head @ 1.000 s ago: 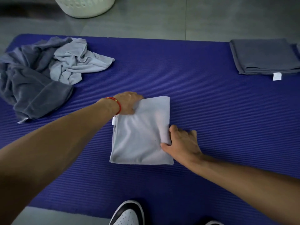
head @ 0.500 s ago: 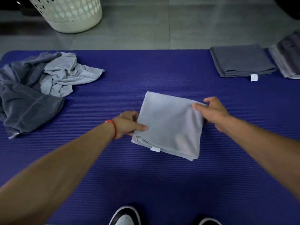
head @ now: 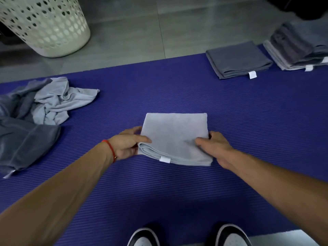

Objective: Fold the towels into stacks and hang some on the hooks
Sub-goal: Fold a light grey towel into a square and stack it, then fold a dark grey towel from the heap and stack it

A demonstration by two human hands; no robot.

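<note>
A folded light grey towel (head: 174, 137) sits near the middle of the blue mat (head: 230, 112), its near edge lifted a little between 2 hands. The left hand (head: 126, 145) grips the towel's left edge: the thumb lies flat on top and the fingers curl underneath, so the grip is narrow, closed on the layered fold. The right hand (head: 215, 146) holds the right edge the same way, thumb pressed on the top face, fingers tucked out of sight below. A white tag (head: 165, 159) hangs from the near edge between the hands. A red string bracelet (head: 111, 150) circles the left wrist.

On the mat's left lies a crumpled pile of towels (head: 35, 114). At the far right sit 1 folded dark grey towel (head: 237, 59) and, just beside it, a stack of folded towels (head: 298, 48). A white laundry basket (head: 44, 25) stands on the floor beyond the mat.
</note>
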